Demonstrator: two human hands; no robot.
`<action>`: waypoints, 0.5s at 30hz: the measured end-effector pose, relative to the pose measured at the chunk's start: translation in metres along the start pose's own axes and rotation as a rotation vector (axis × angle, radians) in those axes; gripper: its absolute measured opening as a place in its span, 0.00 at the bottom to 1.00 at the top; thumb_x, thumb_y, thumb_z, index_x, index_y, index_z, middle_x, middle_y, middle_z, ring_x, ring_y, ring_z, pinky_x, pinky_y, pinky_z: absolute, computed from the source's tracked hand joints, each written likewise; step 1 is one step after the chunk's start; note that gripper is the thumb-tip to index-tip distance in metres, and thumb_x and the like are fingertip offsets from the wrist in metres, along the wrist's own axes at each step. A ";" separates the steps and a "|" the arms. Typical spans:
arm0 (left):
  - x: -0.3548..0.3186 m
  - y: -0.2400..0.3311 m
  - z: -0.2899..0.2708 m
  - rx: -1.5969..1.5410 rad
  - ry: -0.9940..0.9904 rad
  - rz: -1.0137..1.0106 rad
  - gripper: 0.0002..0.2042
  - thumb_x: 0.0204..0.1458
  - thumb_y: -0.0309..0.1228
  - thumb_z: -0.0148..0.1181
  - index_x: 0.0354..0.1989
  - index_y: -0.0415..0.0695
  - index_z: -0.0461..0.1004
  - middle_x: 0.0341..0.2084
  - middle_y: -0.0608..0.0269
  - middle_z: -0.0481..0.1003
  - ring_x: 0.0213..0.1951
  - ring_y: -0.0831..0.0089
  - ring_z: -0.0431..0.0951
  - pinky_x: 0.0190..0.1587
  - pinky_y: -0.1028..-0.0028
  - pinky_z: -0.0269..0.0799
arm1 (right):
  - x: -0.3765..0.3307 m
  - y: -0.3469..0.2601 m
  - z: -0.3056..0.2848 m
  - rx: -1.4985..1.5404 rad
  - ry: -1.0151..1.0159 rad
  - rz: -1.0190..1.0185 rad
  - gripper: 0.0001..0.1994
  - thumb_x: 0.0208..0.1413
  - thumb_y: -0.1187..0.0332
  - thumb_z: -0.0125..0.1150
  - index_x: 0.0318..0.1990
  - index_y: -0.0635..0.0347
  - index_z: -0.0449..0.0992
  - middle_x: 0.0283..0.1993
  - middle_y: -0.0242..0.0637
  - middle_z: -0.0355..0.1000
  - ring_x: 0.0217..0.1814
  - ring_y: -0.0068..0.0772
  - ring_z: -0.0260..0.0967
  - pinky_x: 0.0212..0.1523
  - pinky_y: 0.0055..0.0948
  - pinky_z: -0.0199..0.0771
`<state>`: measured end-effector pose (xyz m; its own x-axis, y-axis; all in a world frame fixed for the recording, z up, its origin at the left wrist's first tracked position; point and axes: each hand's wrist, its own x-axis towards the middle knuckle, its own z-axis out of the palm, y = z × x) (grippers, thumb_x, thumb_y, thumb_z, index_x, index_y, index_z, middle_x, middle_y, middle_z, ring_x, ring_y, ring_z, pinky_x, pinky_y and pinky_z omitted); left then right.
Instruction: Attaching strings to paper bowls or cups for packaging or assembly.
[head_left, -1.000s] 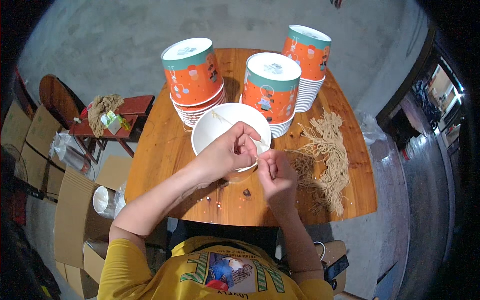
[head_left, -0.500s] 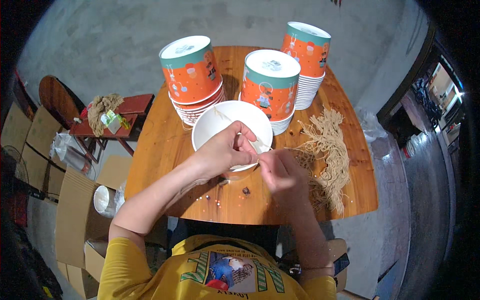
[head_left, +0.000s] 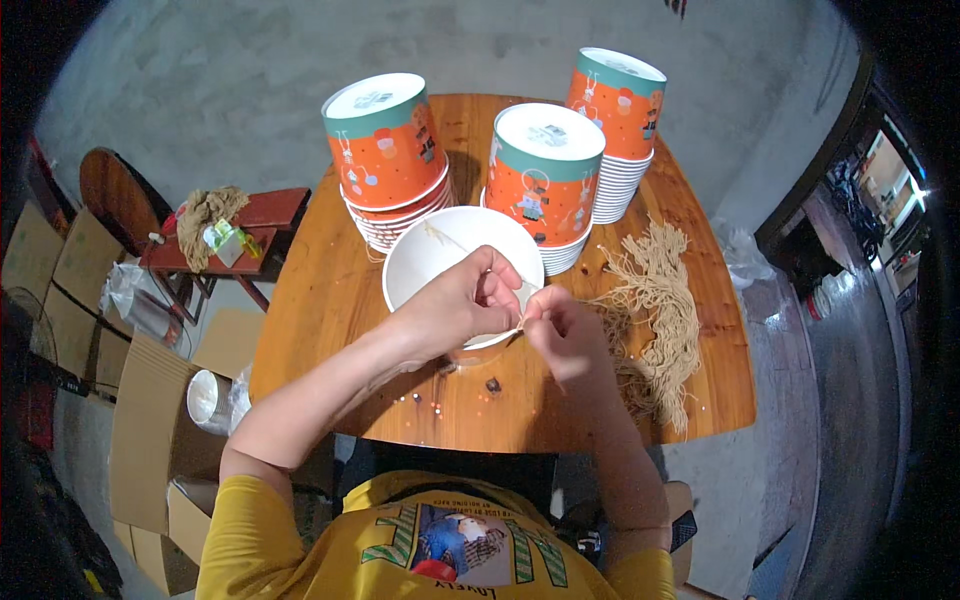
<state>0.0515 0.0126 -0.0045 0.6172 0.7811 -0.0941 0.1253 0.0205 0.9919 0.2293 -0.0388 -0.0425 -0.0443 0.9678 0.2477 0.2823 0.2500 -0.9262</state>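
Observation:
A white-lined paper bucket [head_left: 425, 258] stands mouth up in the middle of the wooden table, tilted toward me. Over its near right rim, my left hand [head_left: 482, 298] pinches a thin pale string [head_left: 520, 324] between thumb and fingers. My right hand [head_left: 562, 335] is closed on the same string, its fingertips almost touching the left ones. Just where the string meets the rim is hidden by my fingers. A few pale strands show on the bucket's inner wall. Right of my right hand lies a heap of beige strings [head_left: 660, 320].
Behind the bucket stand upside-down stacks of orange and green paper buckets: a left stack [head_left: 385, 150], a middle stack [head_left: 545, 190] and a right stack [head_left: 618, 110]. Small beads [head_left: 435, 405] lie near the table's front edge. To the left are a red bench [head_left: 262, 240] and cardboard boxes [head_left: 150, 430].
My right hand has shifted slightly, its fingers turning up toward the left fingertips. My left hand stays nearly in place. The whole view has moved a little.

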 end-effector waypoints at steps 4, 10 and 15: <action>-0.001 0.004 0.001 -0.005 0.005 -0.030 0.16 0.48 0.19 0.59 0.43 0.42 0.62 0.30 0.67 0.71 0.35 0.81 0.71 0.41 0.83 0.66 | -0.003 0.004 0.001 0.366 -0.052 0.084 0.03 0.52 0.75 0.56 0.34 0.58 0.69 0.22 0.26 0.64 0.23 0.15 0.61 0.26 0.22 0.64; -0.001 0.004 0.001 -0.026 0.008 -0.032 0.16 0.48 0.18 0.58 0.43 0.42 0.62 0.30 0.67 0.71 0.35 0.81 0.71 0.41 0.82 0.66 | -0.013 0.001 0.011 -0.132 0.133 -0.209 0.08 0.48 0.78 0.58 0.36 0.58 0.68 0.25 0.32 0.68 0.24 0.26 0.68 0.24 0.27 0.68; -0.001 0.003 -0.001 0.040 0.010 -0.017 0.15 0.48 0.19 0.57 0.44 0.41 0.62 0.29 0.68 0.71 0.34 0.81 0.70 0.40 0.83 0.66 | -0.012 -0.003 0.014 -0.383 0.248 -0.422 0.07 0.47 0.78 0.59 0.33 0.59 0.69 0.26 0.38 0.68 0.26 0.39 0.72 0.26 0.34 0.71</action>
<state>0.0498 0.0124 -0.0013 0.6070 0.7871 -0.1102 0.1671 0.0092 0.9859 0.2160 -0.0506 -0.0468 -0.0159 0.7411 0.6712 0.6145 0.5368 -0.5781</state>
